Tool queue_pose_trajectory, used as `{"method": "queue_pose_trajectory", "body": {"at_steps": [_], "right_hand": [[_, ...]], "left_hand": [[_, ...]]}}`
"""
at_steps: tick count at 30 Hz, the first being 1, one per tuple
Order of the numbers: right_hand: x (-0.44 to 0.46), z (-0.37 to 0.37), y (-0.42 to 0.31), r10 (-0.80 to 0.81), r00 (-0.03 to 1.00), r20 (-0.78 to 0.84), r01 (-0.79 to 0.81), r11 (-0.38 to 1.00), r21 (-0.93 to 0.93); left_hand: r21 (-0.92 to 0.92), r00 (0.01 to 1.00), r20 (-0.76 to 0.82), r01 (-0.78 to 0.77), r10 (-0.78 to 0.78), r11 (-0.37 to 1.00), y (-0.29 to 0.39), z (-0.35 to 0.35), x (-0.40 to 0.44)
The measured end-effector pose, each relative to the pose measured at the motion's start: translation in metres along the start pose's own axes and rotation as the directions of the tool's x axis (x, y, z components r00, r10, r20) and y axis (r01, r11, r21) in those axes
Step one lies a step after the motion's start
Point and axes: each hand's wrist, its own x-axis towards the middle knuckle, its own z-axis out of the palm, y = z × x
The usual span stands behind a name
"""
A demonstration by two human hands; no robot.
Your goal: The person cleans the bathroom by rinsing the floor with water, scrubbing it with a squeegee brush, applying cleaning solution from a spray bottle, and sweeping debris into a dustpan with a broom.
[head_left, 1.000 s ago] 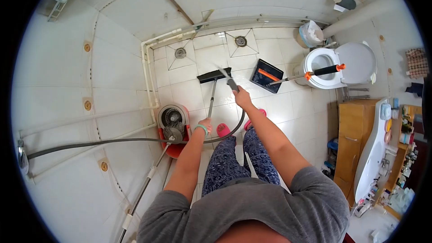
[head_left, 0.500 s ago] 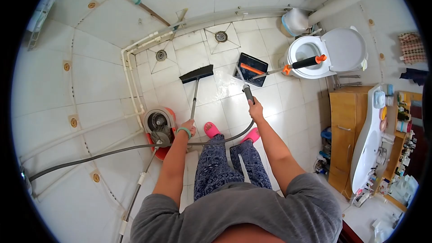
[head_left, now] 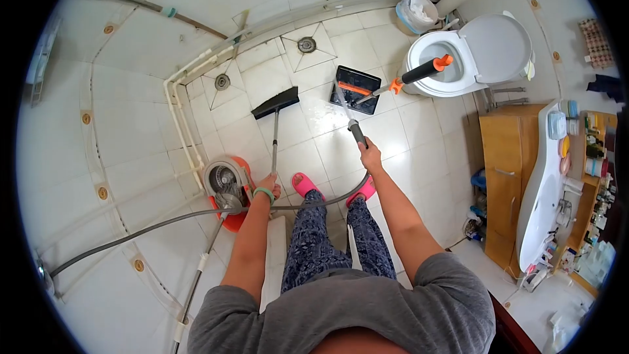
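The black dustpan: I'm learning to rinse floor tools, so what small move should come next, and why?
I'd probably swing the sprayer in the right hand slightly to the right. Its water stream appears to run along the dustpan's left edge, and the floor tiles beside that edge look wet.

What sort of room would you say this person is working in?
It looks like a home bathroom: there is a toilet with its lid up, a white washbasin beside shelves of toiletries, and a tiled floor with round drains set into it.
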Motion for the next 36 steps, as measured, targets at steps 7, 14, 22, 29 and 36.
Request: {"method": "queue_pose_trajectory", "body": {"at_steps": [7, 14, 22, 29, 36], "right_hand": [[0.001, -0.015, 0.040, 0.143, 0.990, 0.000, -0.143, 0.988, -0.057], [0.026, -0.025, 0.103, 0.167, 0.950, -0.265, -0.177, 0.984, -0.014], [0.071, -0.042, 0.122, 0.083, 0.963, -0.257, -0.103, 0.993, -0.065], [0.105, -0.033, 0.162, 0.003, 0.940, -0.342, -0.040, 0.994, -0.102], [0.118, -0.042, 0.110, -0.006, 0.928, -0.373, -0.046, 0.990, -0.130]], "left_hand": [[-0.027, 0.999, 0.031, 0.040, -0.039, 0.999, -0.002, -0.005, 0.007], [-0.007, 0.998, -0.035, -0.061, 0.060, 0.998, -0.008, 0.005, -0.011], [-0.033, 0.998, 0.003, -0.059, 0.059, 0.998, -0.015, 0.005, 0.005], [-0.022, 0.996, -0.024, -0.089, 0.089, 0.996, -0.016, 0.016, -0.006], [-0.069, 0.988, 0.074, -0.133, 0.138, 0.989, -0.013, 0.011, -0.006]]}}
